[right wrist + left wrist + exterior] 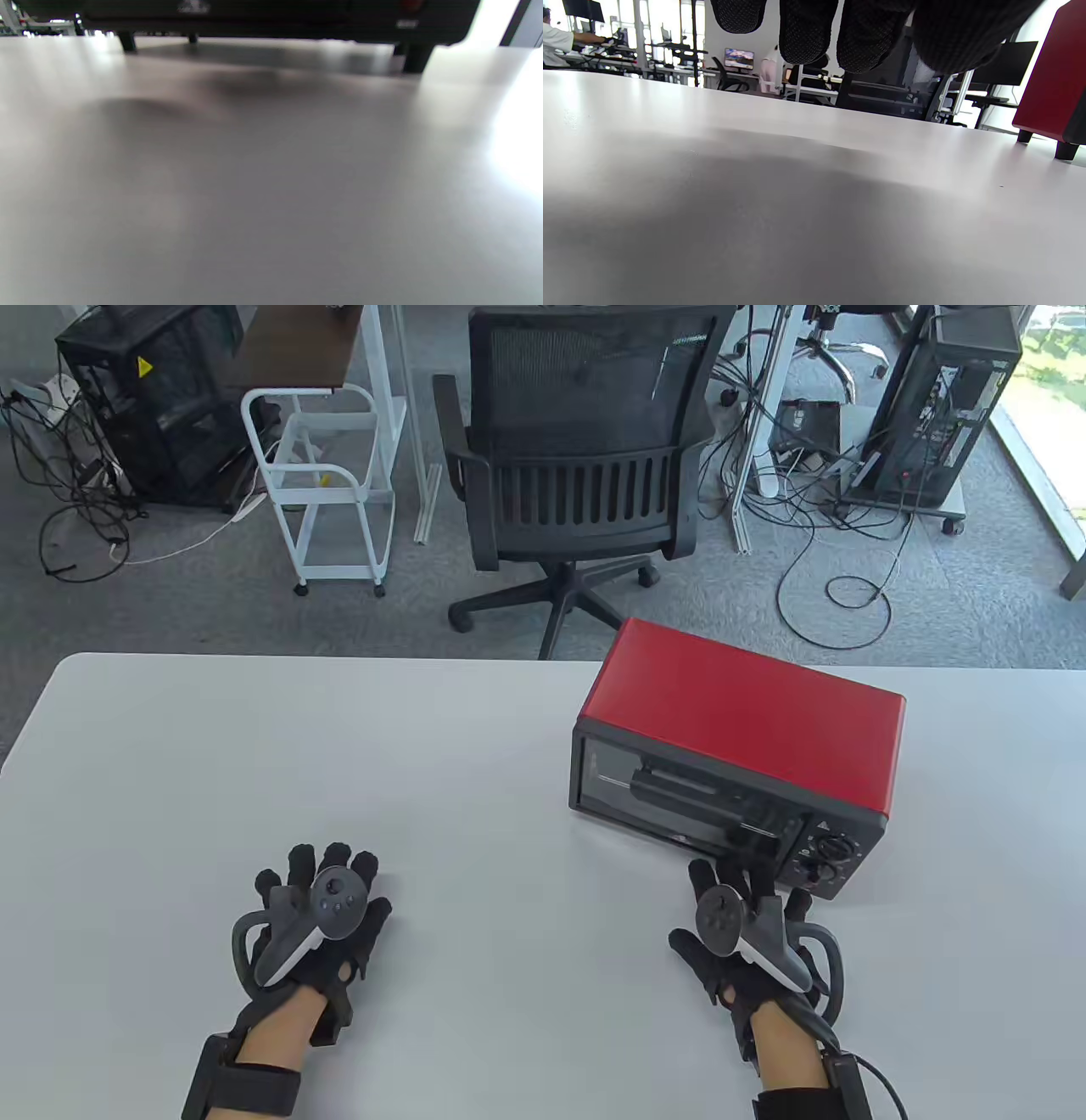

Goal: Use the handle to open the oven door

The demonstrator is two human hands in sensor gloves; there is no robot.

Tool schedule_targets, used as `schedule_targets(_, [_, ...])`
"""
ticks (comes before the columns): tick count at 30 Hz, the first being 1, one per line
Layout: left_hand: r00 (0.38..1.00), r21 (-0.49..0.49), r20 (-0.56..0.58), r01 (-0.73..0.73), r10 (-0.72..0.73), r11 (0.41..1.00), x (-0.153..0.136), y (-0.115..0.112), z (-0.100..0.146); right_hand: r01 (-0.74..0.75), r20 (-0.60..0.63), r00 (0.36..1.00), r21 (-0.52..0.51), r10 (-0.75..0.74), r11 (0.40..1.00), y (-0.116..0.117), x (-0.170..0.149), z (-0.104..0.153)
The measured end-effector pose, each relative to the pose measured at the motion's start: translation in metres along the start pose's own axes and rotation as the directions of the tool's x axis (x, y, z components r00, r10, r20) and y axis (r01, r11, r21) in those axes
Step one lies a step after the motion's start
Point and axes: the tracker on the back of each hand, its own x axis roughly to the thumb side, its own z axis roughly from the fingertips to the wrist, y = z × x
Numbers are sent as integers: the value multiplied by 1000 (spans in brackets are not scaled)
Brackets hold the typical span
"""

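Note:
A red toaster oven (747, 704) with a black front stands on the white table (339, 746), right of centre. Its glass door (670, 797) is closed, with the dark bar handle (679, 791) across its upper part. My right hand (738, 882) lies open just in front of the oven's lower right front, its fingertips close to the door's bottom edge, and holds nothing. The right wrist view shows only the oven's bottom edge and feet (271, 17). My left hand (327, 865) rests flat on the table at the left, its fingers (806, 34) spread, well away from the oven (1056, 84).
Two control knobs (827, 857) sit at the right of the oven's front. A black office chair (577, 458) stands behind the table's far edge, with a white cart (331, 483) and cables on the floor.

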Motion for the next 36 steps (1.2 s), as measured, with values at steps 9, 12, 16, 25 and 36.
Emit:
schedule_targets(9, [1000, 0, 1, -3, 3, 1000, 0, 0, 0, 7, 0, 1000, 5, -7, 1000, 0, 1, 0])
schedule_targets(12, [1000, -2, -1, -3, 3, 1000, 0, 0, 0, 8, 2, 1000, 11, -8, 1000, 0, 1, 0])
schedule_targets(16, [1000, 0, 1, -1, 1, 1000, 0, 0, 0, 12, 1, 1000, 11, -12, 1000, 0, 1, 0])
schedule_targets(25, [1000, -1, -2, -4, 4, 1000, 0, 1, 0, 14, 2, 1000, 16, -14, 1000, 1, 1, -1])
schedule_targets(36, [1000, -3, -3, -3, 3, 1000, 0, 1, 0, 21, 1, 1000, 20, -21, 1000, 1, 1, -1])
